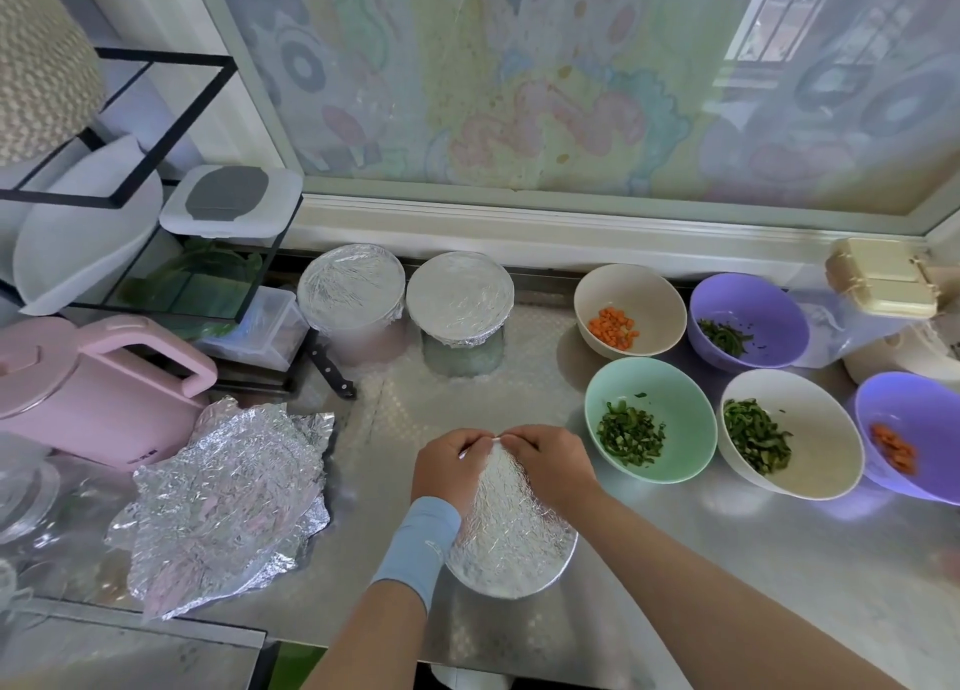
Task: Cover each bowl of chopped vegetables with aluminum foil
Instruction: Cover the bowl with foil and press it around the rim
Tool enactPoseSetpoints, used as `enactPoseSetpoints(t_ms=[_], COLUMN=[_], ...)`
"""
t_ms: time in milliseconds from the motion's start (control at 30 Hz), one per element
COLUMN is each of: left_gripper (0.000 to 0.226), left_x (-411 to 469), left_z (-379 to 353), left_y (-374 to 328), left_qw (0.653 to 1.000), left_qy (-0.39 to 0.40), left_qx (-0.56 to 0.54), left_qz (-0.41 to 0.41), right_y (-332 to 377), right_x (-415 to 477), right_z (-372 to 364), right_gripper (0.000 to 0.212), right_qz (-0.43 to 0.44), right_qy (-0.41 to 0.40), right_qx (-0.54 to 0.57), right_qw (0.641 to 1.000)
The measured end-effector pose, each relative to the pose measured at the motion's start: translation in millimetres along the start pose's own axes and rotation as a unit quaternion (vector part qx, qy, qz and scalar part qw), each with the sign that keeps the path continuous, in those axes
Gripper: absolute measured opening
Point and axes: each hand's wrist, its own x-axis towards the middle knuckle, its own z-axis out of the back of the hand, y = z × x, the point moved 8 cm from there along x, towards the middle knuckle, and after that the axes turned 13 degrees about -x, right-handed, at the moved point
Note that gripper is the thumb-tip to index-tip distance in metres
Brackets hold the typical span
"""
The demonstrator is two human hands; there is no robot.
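A bowl under aluminum foil stands at the near middle of the steel counter. My left hand and my right hand both pinch the foil at its far rim, fingertips nearly touching. Two foil-covered bowls stand at the back. Uncovered bowls sit to the right: a beige one with carrot, a purple one with greens, a mint one with greens, a beige one with greens and a purple one with carrot. Loose crumpled foil sheets lie at the left.
A pink kettle stands at the far left beside a black wire rack with containers. A knife handle lies by the rack. A cream lidded box sits at the back right. A window runs behind the counter.
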Motion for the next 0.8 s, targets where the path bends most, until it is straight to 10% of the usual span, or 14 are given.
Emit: enactPoseSetpoints(t_ms=[233, 800], left_gripper=[0.014, 0.013], left_x=[-23, -8], left_z=[14, 0], left_y=[1, -2], left_qw=[0.995, 0.999], left_qy=[-0.094, -0.035], left_qx=[0.027, 0.019], left_qz=[-0.003, -0.014], right_y=[21, 6], right_x=[8, 4], right_z=[9, 2], right_gripper=[0.022, 0.018], right_qz=[0.064, 0.026], right_qy=[0.020, 0.016], right_qx=[-0.051, -0.013], right_qw=[0.996, 0.999])
